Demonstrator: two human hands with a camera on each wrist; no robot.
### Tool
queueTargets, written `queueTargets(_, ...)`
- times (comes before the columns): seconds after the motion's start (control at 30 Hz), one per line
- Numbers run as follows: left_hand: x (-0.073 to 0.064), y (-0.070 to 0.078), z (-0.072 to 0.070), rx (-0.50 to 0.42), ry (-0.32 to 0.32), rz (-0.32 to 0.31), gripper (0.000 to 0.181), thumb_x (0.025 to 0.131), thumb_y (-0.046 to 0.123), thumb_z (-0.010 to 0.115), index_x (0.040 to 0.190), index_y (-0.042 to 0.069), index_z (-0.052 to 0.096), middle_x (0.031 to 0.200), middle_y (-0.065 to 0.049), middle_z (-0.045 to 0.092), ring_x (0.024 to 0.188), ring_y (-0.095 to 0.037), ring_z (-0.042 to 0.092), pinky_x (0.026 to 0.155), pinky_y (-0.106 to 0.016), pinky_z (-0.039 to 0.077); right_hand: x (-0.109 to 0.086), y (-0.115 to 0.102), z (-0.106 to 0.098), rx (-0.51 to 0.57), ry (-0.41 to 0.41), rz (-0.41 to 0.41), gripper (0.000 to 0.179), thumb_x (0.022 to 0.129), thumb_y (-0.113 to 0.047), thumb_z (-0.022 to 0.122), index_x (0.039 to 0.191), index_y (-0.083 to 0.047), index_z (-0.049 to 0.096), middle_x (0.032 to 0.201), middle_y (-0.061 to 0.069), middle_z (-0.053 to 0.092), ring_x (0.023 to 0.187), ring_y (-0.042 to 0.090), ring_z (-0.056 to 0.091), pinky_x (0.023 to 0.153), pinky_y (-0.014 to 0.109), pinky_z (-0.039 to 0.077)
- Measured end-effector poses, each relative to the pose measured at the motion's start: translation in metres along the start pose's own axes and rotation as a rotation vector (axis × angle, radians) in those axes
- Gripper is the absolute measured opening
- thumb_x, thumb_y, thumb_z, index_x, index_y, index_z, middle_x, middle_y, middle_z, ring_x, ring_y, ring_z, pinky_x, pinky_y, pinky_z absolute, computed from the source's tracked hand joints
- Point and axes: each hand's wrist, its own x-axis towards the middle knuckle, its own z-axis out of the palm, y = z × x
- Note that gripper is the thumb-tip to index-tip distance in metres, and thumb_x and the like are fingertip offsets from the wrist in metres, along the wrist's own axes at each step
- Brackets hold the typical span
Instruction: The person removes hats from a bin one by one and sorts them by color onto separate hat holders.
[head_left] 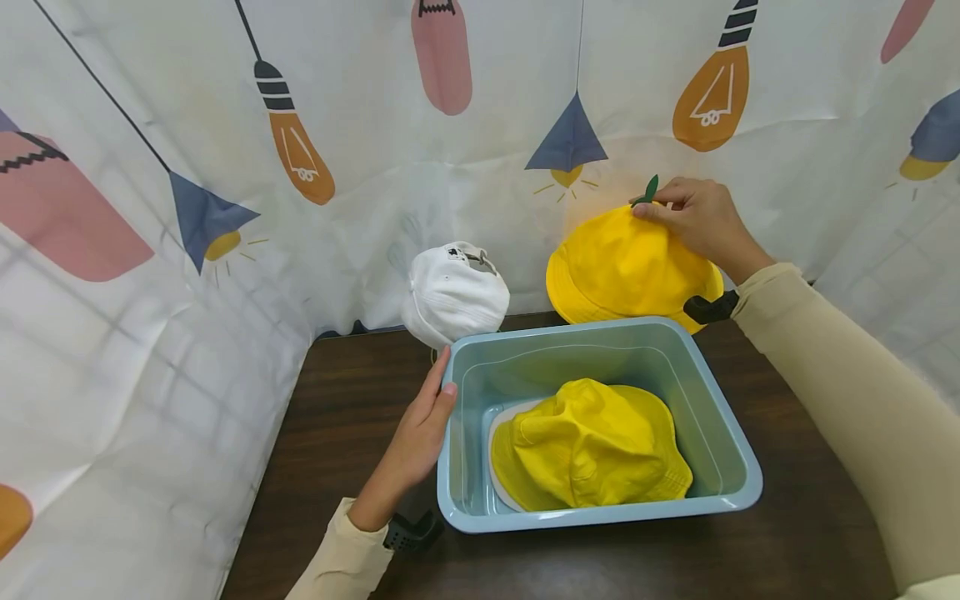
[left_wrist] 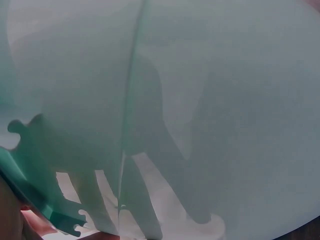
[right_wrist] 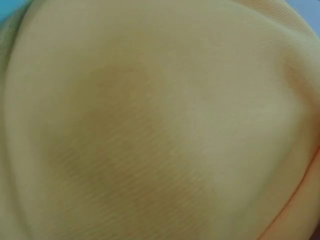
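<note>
My right hand [head_left: 708, 221] pinches the crown of a bright yellow bucket hat [head_left: 622, 258] beside its green leaf tag [head_left: 650, 190]. The hat hangs behind the tub's back rim, and yellow cloth [right_wrist: 150, 125] fills the right wrist view. Against the left side of a light blue plastic tub [head_left: 600, 521], my left hand [head_left: 416, 433] rests with fingers extended; its lower fingers are hidden. Inside the tub lies another yellow hat [head_left: 592, 442], with a white brim [head_left: 498, 467] showing under it. The tub's smooth wall [left_wrist: 240, 110] fills the left wrist view.
A white cap [head_left: 453, 292] stands behind the tub's back left corner, near the patterned curtain [head_left: 360, 108]. The curtain surrounds the back and sides of the dark wooden table [head_left: 330, 433].
</note>
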Motion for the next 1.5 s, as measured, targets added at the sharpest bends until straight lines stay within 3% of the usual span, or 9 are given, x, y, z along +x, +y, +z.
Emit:
queueTargets(0.2, 0.001, 0.000, 0.001, -0.003, 0.003, 0.010, 0.059, 0.113, 0.032, 0.035, 0.166, 0.021, 0.011, 0.172, -0.006, 0.016, 0.153, -0.038, 0.030, 0.115, -0.061, 0.033, -0.004, 0.008, 0.008, 0.008, -0.011, -0.023, 0.053, 0.093, -0.057, 0.067, 0.116, -0.011, 0.078, 0.093, 0.007, 0.055, 0.085, 0.023, 0.041, 0.070, 0.033, 0.031)
queueTargets(0.5, 0.001, 0.003, -0.002, 0.031, -0.020, -0.023, 0.060, 0.113, 0.035, 0.035, 0.166, 0.023, 0.010, 0.172, -0.005, 0.014, 0.153, -0.038, 0.030, 0.115, -0.062, 0.033, -0.010, 0.014, 0.015, 0.012, -0.065, -0.030, 0.056, 0.098, -0.054, 0.061, 0.137, -0.015, 0.066, 0.104, 0.012, 0.051, 0.093, 0.027, 0.044, 0.078, 0.039, 0.036)
queueTargets(0.6, 0.003, 0.011, -0.009, 0.159, -0.036, -0.032, 0.062, 0.112, 0.038, 0.035, 0.166, 0.019, 0.011, 0.171, -0.009, 0.020, 0.152, -0.037, 0.032, 0.117, -0.063, 0.032, -0.011, 0.013, 0.012, -0.014, -0.076, -0.038, 0.057, 0.100, -0.053, 0.059, 0.147, -0.020, 0.057, 0.109, 0.013, 0.051, 0.095, 0.028, 0.043, 0.079, 0.041, 0.036)
queueTargets(0.73, 0.008, 0.032, -0.021, 0.434, 0.003, -0.020, 0.061, 0.112, 0.042, 0.035, 0.162, 0.009, 0.025, 0.159, -0.016, 0.042, 0.143, -0.035, 0.045, 0.116, -0.061, 0.037, -0.016, 0.012, 0.004, -0.053, -0.077, -0.035, 0.059, 0.102, -0.052, 0.055, 0.153, -0.022, 0.049, 0.110, 0.011, 0.048, 0.095, 0.028, 0.042, 0.076, 0.040, 0.037)
queueTargets(0.9, 0.019, 0.071, -0.024, 0.769, 0.057, 0.014, 0.048, 0.110, 0.042, 0.041, 0.142, 0.013, 0.061, 0.125, -0.009, 0.070, 0.116, -0.032, 0.064, 0.089, -0.058, 0.052, -0.028, 0.014, -0.010, -0.049, -0.028, -0.018, 0.057, 0.102, -0.054, 0.053, 0.149, -0.022, 0.055, 0.108, 0.007, 0.047, 0.094, 0.025, 0.042, 0.074, 0.038, 0.036)
queueTargets(1.07, 0.047, 0.105, -0.012, 0.948, 0.052, 0.111, 0.038, 0.108, 0.045, 0.043, 0.109, 0.023, 0.074, 0.091, 0.002, 0.068, 0.089, -0.025, 0.065, 0.067, -0.049, 0.046, -0.044, 0.024, -0.018, -0.037, 0.035, 0.009, 0.052, 0.100, -0.054, 0.057, 0.143, -0.025, 0.062, 0.103, 0.002, 0.045, 0.089, 0.021, 0.039, 0.068, 0.034, 0.033)
queueTargets(1.3, 0.105, 0.140, 0.001, 0.834, -0.016, 0.316, 0.040, 0.109, 0.040, 0.046, 0.080, 0.017, 0.059, 0.069, -0.002, 0.047, 0.069, -0.020, 0.050, 0.061, -0.035, 0.041, -0.059, 0.032, -0.020, -0.009, 0.074, 0.024, 0.052, 0.100, -0.051, 0.060, 0.143, -0.022, 0.062, 0.117, 0.006, 0.048, 0.101, 0.024, 0.042, 0.076, 0.035, 0.036)
queueTargets(1.4, 0.131, 0.147, 0.007, 0.754, -0.062, 0.343, 0.039, 0.109, 0.037, 0.048, 0.094, 0.011, 0.072, 0.085, -0.006, 0.064, 0.079, -0.020, 0.059, 0.074, -0.033, 0.049, -0.063, 0.034, -0.018, 0.027, 0.079, 0.046, 0.053, 0.099, -0.049, 0.062, 0.143, -0.020, 0.061, 0.128, 0.012, 0.046, 0.111, 0.028, 0.041, 0.083, 0.038, 0.037)
queueTargets(1.5, 0.158, 0.149, 0.018, 0.683, -0.086, 0.328, 0.040, 0.108, 0.039, 0.050, 0.132, 0.013, 0.069, 0.123, -0.005, 0.071, 0.104, -0.020, 0.067, 0.093, -0.035, 0.055, -0.067, 0.039, -0.014, 0.058, 0.093, 0.071, 0.052, 0.099, -0.048, 0.064, 0.142, -0.019, 0.062, 0.134, 0.014, 0.044, 0.116, 0.028, 0.040, 0.087, 0.038, 0.038)
